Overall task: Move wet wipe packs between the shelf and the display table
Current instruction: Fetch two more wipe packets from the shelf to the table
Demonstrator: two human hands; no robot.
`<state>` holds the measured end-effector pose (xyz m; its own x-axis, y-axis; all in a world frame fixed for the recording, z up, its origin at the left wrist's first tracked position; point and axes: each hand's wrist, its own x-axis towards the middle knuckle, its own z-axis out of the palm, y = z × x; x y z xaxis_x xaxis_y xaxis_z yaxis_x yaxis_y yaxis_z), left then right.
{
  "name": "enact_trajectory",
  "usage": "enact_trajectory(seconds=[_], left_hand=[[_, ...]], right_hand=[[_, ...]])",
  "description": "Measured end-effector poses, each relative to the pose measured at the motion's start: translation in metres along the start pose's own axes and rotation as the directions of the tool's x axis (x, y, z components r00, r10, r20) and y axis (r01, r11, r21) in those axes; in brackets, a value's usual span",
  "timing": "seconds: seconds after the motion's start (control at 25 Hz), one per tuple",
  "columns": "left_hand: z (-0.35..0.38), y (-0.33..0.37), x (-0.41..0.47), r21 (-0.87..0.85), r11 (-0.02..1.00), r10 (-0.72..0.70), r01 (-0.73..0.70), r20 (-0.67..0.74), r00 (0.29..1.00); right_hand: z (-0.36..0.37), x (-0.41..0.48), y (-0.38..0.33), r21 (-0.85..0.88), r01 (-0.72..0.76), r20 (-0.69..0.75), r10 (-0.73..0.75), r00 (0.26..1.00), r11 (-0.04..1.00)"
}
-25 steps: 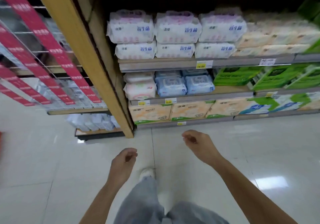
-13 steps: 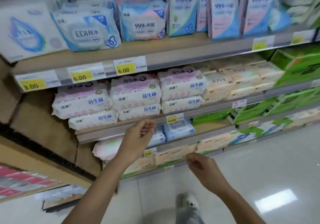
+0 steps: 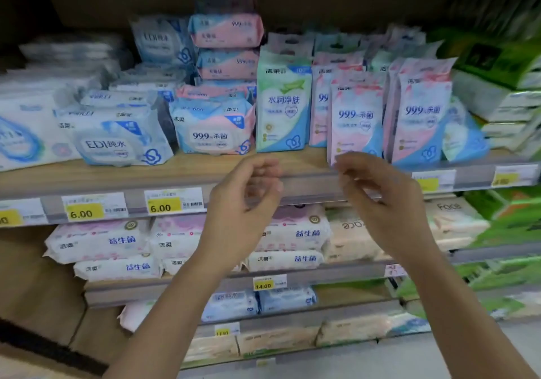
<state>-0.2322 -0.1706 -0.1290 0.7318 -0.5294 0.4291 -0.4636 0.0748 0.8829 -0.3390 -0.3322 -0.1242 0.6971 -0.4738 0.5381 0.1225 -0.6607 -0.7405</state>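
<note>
Wet wipe packs fill the upper shelf [image 3: 304, 178]. A green-and-blue upright pack [image 3: 283, 109] stands at its middle, with pink upright packs [image 3: 355, 121] to the right and a flat pink-and-blue pack [image 3: 212, 128] to the left. My left hand [image 3: 244, 203] is raised in front of the shelf edge, fingers loosely curled, holding nothing. My right hand [image 3: 380, 200] is up beside it, fingertips just below the nearest pink pack, also empty.
White and blue flat packs [image 3: 117, 141] lie at the shelf's left. Below are white packs [image 3: 96, 241] on a second shelf, beige tissue packs [image 3: 351, 238] and green boxes [image 3: 503, 217] on the right. Yellow price tags [image 3: 164, 204] line the shelf edges.
The view has risen from the floor to the upper shelf. Both hands have lifted from waist height to the shelf edge and come closer together.
</note>
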Motion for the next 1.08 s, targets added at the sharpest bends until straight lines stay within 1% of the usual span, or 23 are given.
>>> enact_trajectory(seconds=[0.08, 0.12, 0.2, 0.24, 0.32, 0.36, 0.44, 0.52, 0.72, 0.8, 0.92, 1.08], left_hand=[[0.021, 0.006, 0.032, 0.046, 0.999, 0.012, -0.013, 0.015, 1.000], [0.034, 0.008, 0.048, 0.095, 0.995, 0.002, -0.005, 0.028, 1.000], [0.061, 0.006, 0.072, 0.205, 0.978, -0.043, 0.029, 0.065, 0.997], [0.073, 0.004, 0.081, 0.245, 0.969, -0.063, 0.041, 0.084, 0.994], [0.095, -0.002, 0.095, 0.314, 0.947, -0.101, 0.066, 0.097, 0.990], [0.104, -0.004, 0.099, 0.344, 0.935, -0.123, 0.086, 0.087, 0.989], [0.114, -0.006, 0.104, 0.362, 0.923, -0.156, 0.129, 0.047, 0.987], [0.120, -0.007, 0.108, 0.303, 0.939, -0.171, 0.164, -0.003, 0.985], [0.120, -0.008, 0.113, 0.146, 0.956, -0.253, 0.255, -0.037, 0.967], [0.117, -0.013, 0.116, 0.037, 0.958, -0.285, 0.286, -0.023, 0.958], [0.113, -0.016, 0.116, -0.101, 0.940, -0.325, 0.326, 0.024, 0.945], [0.105, -0.013, 0.116, -0.240, 0.908, -0.343, 0.343, 0.044, 0.938]], right_hand=[[-0.015, 0.023, 0.009, -0.020, -0.009, -0.183, 0.006, 0.983, 1.000], [-0.024, 0.034, 0.017, -0.048, -0.040, -0.260, 0.026, 0.965, 0.998], [-0.038, 0.049, 0.037, -0.175, -0.120, -0.352, 0.051, 0.935, 0.977], [-0.045, 0.055, 0.048, -0.246, -0.154, -0.365, 0.055, 0.929, 0.957], [-0.055, 0.065, 0.068, -0.300, -0.242, -0.377, 0.118, 0.919, 0.923], [-0.058, 0.068, 0.074, -0.288, -0.276, -0.377, 0.156, 0.913, 0.917], [-0.060, 0.073, 0.081, -0.199, -0.305, -0.361, 0.220, 0.906, 0.931], [-0.063, 0.076, 0.081, -0.094, -0.333, -0.334, 0.286, 0.898, 0.938], [-0.073, 0.080, 0.087, -0.008, -0.343, -0.364, 0.317, 0.876, 0.939], [-0.076, 0.082, 0.088, 0.027, -0.345, -0.347, 0.333, 0.877, 0.938], [-0.084, 0.086, 0.087, 0.066, -0.331, -0.282, 0.336, 0.899, 0.941], [-0.090, 0.087, 0.087, 0.186, -0.351, -0.279, 0.392, 0.876, 0.918]])
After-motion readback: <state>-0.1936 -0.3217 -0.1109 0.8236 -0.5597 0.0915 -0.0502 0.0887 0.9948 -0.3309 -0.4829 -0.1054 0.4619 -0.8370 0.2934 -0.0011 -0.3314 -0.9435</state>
